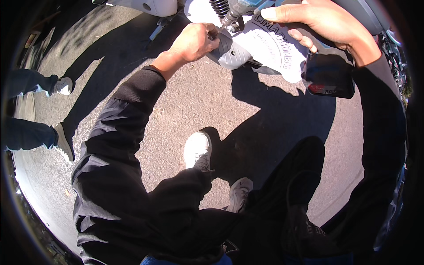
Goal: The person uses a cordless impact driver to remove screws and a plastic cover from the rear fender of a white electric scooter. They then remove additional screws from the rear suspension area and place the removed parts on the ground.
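Observation:
A cordless power driver (243, 8) with a black battery (329, 77) is in my right hand (324, 22), which is wrapped round its handle at the upper right. The driver's nose points down and left at a grey plastic cover (230, 55) on a two-wheeled vehicle. My left hand (194, 42) is beside the nose, its fingers closed at the cover's upper left edge. What sits between those fingertips is too small to make out. Behind the cover is a white panel (280, 55) with dark lettering. The bit's tip is hard to see.
Above the cover stands a black coil spring (219, 6), with white bodywork (159, 6) further left. Another person's legs and shoes (64, 86) are at the left edge. My own shoes (198, 150) rest on the sunlit asphalt (176, 106). More vehicles line the right rim.

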`<action>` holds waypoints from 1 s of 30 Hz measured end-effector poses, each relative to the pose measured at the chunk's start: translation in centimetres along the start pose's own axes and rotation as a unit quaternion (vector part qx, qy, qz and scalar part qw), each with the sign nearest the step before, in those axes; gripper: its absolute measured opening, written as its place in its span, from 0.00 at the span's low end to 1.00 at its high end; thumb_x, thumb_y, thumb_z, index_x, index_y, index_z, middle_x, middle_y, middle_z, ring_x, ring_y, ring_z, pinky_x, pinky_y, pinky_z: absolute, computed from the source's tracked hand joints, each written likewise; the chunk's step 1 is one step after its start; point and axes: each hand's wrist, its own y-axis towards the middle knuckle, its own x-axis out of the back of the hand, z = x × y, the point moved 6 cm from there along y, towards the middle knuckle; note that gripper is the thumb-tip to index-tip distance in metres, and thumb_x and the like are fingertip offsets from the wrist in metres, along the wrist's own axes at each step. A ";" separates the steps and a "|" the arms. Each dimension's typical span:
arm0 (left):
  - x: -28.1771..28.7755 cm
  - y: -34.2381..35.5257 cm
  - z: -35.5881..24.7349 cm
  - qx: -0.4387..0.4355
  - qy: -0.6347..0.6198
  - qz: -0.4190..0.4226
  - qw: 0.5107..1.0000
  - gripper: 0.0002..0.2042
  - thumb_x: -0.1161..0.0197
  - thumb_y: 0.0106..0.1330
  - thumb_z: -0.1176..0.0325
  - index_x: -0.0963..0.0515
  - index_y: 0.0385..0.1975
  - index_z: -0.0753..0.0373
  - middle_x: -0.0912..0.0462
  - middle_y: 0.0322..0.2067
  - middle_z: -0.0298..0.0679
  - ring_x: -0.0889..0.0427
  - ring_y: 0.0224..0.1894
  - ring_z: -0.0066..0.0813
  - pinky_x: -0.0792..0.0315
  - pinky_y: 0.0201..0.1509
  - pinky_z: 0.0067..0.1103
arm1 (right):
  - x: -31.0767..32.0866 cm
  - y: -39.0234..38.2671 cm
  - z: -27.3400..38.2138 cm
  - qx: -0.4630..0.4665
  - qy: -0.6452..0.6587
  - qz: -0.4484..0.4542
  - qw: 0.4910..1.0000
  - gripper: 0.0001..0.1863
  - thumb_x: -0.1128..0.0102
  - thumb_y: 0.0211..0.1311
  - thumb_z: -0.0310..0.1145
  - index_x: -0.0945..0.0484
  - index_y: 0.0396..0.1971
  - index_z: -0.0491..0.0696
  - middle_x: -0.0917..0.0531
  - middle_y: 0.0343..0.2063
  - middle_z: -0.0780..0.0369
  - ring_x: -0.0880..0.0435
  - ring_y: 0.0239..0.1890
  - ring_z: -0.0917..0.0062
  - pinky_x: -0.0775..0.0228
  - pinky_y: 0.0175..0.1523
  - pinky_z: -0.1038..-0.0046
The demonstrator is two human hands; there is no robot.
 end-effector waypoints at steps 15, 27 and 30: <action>-1.7 -4.1 5.9 0.368 -0.448 -0.031 0.814 0.18 0.36 0.70 0.53 0.22 0.39 0.65 0.24 0.31 0.39 0.32 0.26 0.19 0.35 0.25 0.17 | -8.1 -11.1 -7.5 -0.151 0.151 0.002 0.977 0.20 0.31 0.72 0.40 0.18 0.56 0.43 0.12 0.41 0.57 0.13 0.37 0.74 0.19 0.40 0.69; -3.4 -2.6 4.5 0.303 -0.259 0.059 0.915 0.37 0.28 0.62 0.34 0.21 0.39 0.74 0.26 0.19 0.35 0.29 0.14 0.19 0.34 0.16 0.18 | -32.1 -9.9 -21.6 -0.003 -0.126 0.021 0.992 0.34 0.36 0.56 0.25 0.31 0.66 0.39 0.21 0.50 0.47 0.21 0.53 0.49 0.28 0.58 0.55; -3.2 -2.6 4.1 0.306 -0.254 0.063 0.915 0.37 0.29 0.64 0.34 0.20 0.38 0.74 0.27 0.19 0.34 0.30 0.13 0.18 0.35 0.16 0.18 | -35.3 -9.9 -24.9 -0.008 -0.188 0.040 0.981 0.35 0.37 0.55 0.24 0.31 0.65 0.38 0.21 0.51 0.47 0.22 0.55 0.51 0.28 0.59 0.55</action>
